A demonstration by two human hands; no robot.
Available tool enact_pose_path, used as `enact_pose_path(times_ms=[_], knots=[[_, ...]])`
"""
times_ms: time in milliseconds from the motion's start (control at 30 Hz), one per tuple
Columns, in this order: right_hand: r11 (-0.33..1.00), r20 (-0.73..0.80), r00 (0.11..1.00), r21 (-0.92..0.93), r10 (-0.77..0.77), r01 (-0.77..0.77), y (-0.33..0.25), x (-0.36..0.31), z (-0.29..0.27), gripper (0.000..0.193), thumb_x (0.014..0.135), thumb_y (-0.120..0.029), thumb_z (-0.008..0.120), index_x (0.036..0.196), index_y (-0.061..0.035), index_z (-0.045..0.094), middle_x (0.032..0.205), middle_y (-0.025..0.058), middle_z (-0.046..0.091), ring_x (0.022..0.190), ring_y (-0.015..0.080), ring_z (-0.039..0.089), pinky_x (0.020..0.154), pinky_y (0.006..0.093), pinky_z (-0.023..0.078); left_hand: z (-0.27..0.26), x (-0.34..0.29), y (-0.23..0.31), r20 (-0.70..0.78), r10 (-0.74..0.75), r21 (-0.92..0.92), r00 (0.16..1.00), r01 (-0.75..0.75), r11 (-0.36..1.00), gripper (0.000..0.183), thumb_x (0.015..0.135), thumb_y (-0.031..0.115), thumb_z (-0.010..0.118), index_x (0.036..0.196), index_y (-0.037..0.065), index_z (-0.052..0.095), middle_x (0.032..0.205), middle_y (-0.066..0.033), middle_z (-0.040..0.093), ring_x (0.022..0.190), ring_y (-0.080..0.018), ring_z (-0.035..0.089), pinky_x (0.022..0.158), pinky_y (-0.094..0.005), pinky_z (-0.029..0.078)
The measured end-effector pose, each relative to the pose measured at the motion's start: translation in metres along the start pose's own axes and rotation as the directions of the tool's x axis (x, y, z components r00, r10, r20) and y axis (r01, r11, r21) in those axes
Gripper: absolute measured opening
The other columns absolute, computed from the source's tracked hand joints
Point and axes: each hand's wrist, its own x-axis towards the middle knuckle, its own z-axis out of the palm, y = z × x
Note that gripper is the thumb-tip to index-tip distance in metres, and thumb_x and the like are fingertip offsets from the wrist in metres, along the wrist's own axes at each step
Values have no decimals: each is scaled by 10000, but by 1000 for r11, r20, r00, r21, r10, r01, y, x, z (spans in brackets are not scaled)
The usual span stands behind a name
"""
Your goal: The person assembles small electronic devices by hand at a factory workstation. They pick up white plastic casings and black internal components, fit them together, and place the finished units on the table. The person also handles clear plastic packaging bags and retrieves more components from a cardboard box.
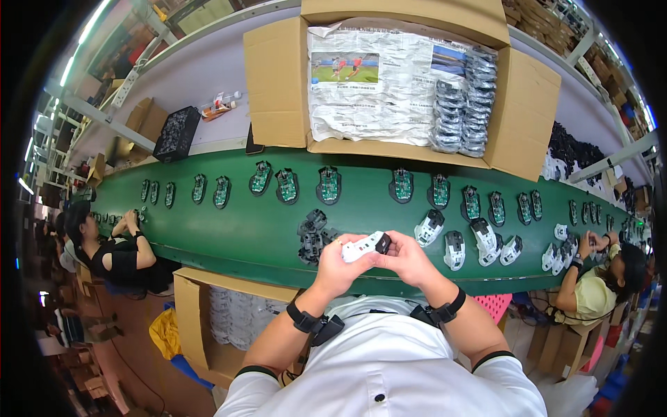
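Observation:
Over the near edge of the green bench (257, 229), both my hands are closed on a white computer mouse shell (359, 249). My left hand (338, 270) grips its left end. The fingers of my right hand (408, 260) close around the right end, at a black part (383, 242); whether that part is fixed to the shell I cannot tell. Just left of my hands lies a pile of black plastic parts (314, 235). To the right stand several white-and-black mouse shells, the nearest a shell (429, 228) beside my right hand.
Mouse bases with green circuit boards (329, 185) line the bench. Behind them an open cardboard box (278, 83) holds newspaper and bagged parts (462, 104). Another box (191, 320) stands on my left. People work at left (125, 257) and right (590, 278). A black crate (176, 133) sits at back left.

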Motion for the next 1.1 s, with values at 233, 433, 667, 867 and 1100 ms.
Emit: enact_pose_path(times_ms=[233,433,667,867,1100], knots=[[747,-70,976,-656,-205,110,-2,-12,5,405,875,-98,773,1222,24,602,1065,62,683,903,137,668,801,306,570,-10,11,-26,93,280,370,955,-294,881,338,853,121,746,1142,-21,644,1031,-83,681,943,-149,637,838,-314,522],[937,-55,953,-207,-299,282,32,-20,-9,352,862,-33,746,1200,19,663,1046,138,732,858,127,704,771,285,563,-5,5,-18,19,410,213,912,-405,889,144,895,102,669,989,-7,660,908,-74,623,860,-167,589,813,-293,467],[946,-75,981,-288,-180,151,11,-32,-21,217,870,-58,760,1060,42,727,927,69,751,820,92,683,744,250,549,30,8,-44,-191,118,-93,974,-138,986,185,925,173,695,909,-5,648,814,-74,654,803,-189,592,786,-317,470],[875,-121,986,-482,-117,45,43,25,-103,277,937,-164,710,1121,37,661,867,27,679,749,83,614,659,234,504,51,4,-96,-431,374,496,821,-130,858,273,963,258,658,1062,4,676,1144,-119,657,1098,-235,605,948,-344,482],[816,129,992,-573,-2,76,68,108,-167,279,976,-180,644,1177,12,616,866,-12,635,725,59,576,622,212,468,50,-128,-118,-690,230,287,686,-33,957,144,938,89,663,1046,-6,672,1131,-113,635,914,-168,653,762,-281,547]])
